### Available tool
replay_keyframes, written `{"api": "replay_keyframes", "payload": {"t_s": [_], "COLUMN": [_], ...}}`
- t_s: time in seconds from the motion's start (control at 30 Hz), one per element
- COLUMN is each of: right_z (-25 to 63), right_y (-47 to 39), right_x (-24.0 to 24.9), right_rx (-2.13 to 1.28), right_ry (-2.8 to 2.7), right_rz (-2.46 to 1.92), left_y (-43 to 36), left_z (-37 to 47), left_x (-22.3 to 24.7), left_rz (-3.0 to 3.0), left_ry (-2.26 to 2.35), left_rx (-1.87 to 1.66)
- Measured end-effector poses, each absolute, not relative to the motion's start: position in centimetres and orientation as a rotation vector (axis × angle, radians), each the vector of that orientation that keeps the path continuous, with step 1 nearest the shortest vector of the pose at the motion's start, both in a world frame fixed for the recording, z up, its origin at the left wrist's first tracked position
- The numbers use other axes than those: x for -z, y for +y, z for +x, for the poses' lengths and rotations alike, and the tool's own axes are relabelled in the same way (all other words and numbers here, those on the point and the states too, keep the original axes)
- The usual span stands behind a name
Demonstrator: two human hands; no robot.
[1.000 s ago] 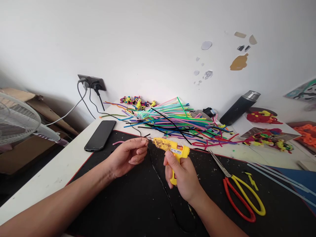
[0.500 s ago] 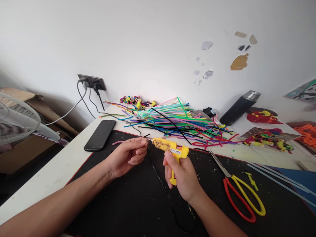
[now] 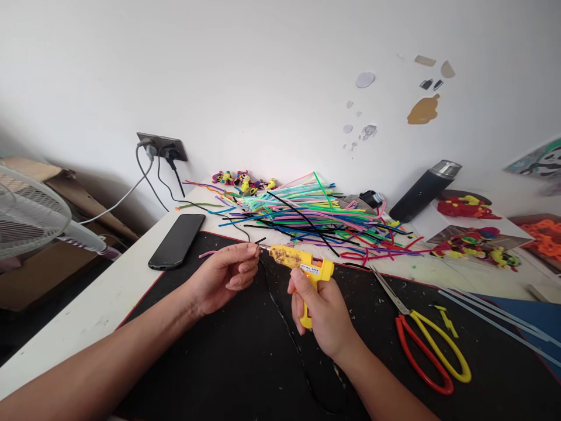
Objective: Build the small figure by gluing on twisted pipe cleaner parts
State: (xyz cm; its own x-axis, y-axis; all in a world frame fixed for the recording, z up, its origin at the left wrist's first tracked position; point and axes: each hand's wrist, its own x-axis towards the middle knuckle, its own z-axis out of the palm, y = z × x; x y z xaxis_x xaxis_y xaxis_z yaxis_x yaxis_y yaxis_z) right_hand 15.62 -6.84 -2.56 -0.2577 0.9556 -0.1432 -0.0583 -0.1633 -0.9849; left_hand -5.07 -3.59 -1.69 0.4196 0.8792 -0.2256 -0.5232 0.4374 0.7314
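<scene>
In my right hand (image 3: 322,310) is a yellow hot glue gun (image 3: 300,261), gripped by its handle with the nozzle pointing left. Brown stains cover part of its barrel. My left hand (image 3: 230,272) is closed in a pinch, thumb and forefinger right at the nozzle tip. Whatever sits between those fingertips is too small to make out. A short black pipe cleaner piece (image 3: 260,240) shows just beyond the fingertips, and a pink pipe cleaner (image 3: 208,254) pokes out behind the left hand. The gun's black cord (image 3: 284,318) runs over the black mat (image 3: 236,362).
Scissors (image 3: 423,342) with red and yellow handles lie right of my right hand. Behind the mat is a heap of coloured pipe cleaners (image 3: 302,213). A phone (image 3: 177,241) lies left, a black flask (image 3: 423,190) leans at the back right, and clear glue sticks (image 3: 495,318) lie far right.
My left fingertips have shifted slightly left, and a bit more of the nozzle shows. The glue gun stays almost where it was in my right hand.
</scene>
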Motion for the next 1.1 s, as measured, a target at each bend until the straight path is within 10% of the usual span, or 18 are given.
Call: {"api": "replay_keyframes", "payload": {"t_s": [1.1], "right_z": [15.9], "right_y": [-6.2], "right_x": [3.2], "right_rx": [-1.495], "right_ry": [-1.252], "right_rz": [-1.217], "left_y": [-4.7], "left_z": [-6.2], "left_x": [0.6], "left_rz": [0.737], "left_ry": [0.783], "left_rx": [-0.934]}}
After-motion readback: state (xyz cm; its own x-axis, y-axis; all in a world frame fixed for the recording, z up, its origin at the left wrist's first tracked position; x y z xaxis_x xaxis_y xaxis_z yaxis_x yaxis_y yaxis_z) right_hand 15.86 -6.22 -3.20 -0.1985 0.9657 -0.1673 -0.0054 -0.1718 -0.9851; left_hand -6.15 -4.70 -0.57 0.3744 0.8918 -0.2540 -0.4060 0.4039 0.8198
